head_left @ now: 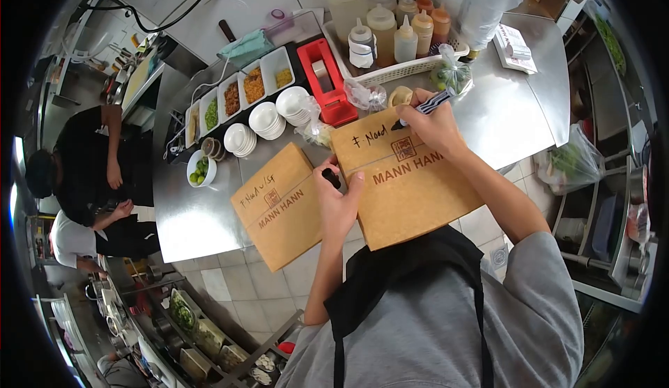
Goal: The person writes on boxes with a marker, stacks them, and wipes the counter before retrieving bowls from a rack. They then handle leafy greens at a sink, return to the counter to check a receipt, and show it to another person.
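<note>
My right hand (440,132) is closed round a black-and-white marker (433,104), whose dark tip is at the top of a brown cardboard box (418,203). Handwriting that looks like "F Nood" ends beside the tip, above the printed MANN HANN logo. My left hand (339,203) is at this box's left edge, with a black marker cap (330,177) between thumb and fingers. A second brown box (279,214) lies left of that hand, with handwriting along its top. Both boxes sit at the counter's front edge.
The steel counter (188,224) holds white bowls (265,120), a bowl of limes (202,170), trays of toppings (232,100), a red tape dispenser (327,81) and a basket (411,70) of squeeze bottles. Bagged greens (449,74) stand behind my right hand. Other people (90,151) are at the left.
</note>
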